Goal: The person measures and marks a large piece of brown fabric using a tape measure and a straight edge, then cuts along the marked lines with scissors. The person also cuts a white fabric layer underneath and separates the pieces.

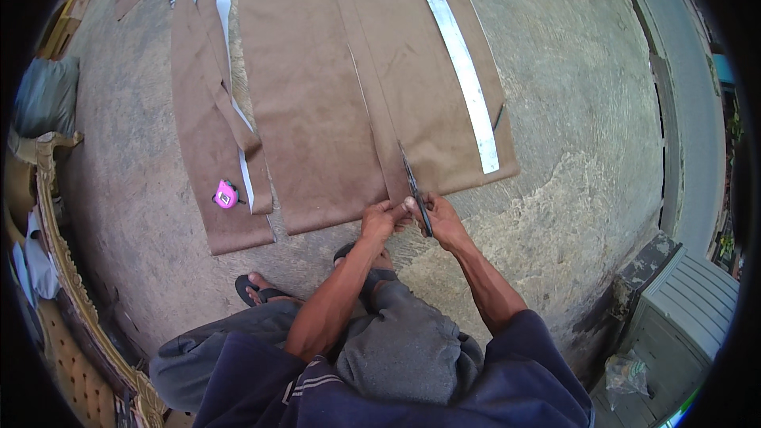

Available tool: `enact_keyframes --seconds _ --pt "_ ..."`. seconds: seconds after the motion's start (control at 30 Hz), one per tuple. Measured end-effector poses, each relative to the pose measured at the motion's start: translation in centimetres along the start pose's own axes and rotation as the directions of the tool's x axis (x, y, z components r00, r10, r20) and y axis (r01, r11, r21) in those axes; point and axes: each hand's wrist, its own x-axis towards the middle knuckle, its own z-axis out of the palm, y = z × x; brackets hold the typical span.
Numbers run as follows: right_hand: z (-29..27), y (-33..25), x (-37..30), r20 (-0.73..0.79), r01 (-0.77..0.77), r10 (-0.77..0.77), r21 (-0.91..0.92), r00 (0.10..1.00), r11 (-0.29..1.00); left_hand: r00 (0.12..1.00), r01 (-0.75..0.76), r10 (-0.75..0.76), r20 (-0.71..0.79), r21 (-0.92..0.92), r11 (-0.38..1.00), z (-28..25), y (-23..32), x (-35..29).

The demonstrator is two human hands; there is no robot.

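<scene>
Brown fabric spreads ahead of the left hand, pinching its edge — right hand gripping scissors.

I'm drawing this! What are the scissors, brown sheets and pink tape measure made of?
Scissors: probably metal, dark, being thin and straight-edged. Brown sheets: maybe suedey fabric or leather; matte, softly creased. Tape measure: likely smooth plastic, given its bright, rounded shape.

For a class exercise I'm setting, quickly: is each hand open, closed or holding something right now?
Left hand: closed, holding the near edge of the brown material.
Right hand: closed, holding the black scissors.
</scene>
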Motion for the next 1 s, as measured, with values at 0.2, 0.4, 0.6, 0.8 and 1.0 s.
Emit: enact_keyframes --seconds 0.2,0.4,0.6,0.8,1.0 --pt "0.1 -1.2 1.2 -0.035 0.025 -0.026 -0.036 0.999 0.999 1.000 -0.005 0.005 -0.015 -0.027 1.000 0.1 -0.3 0.1" --pt "0.2 -2.9 1.7 -0.015 0.023 -0.025 -0.098 1.000 0.995 1.000 -0.001 0.001 -0.008 -0.025 1.000 0.0 -0.7 0.5" --pt "0.1 -3.5 3.6 -0.064 0.065 -0.071 -0.079 0.995 0.995 1.000 0.003 -0.004 -0.028 -0.016 1.000 0.1 -1.1 0.8" --pt "0.2 -3.7 5.6 -0.058 0.099 -0.103 -0.072 0.993 0.992 1.000 -0.008 0.005 -0.023 -0.107 0.994 0.1 -1.2 0.8" --pt "0.1 -5.1 6.8 -0.031 0.092 -0.095 -0.091 0.995 0.992 1.000 -0.018 0.016 -0.022 -0.104 0.994 0.0 -1.4 0.9"
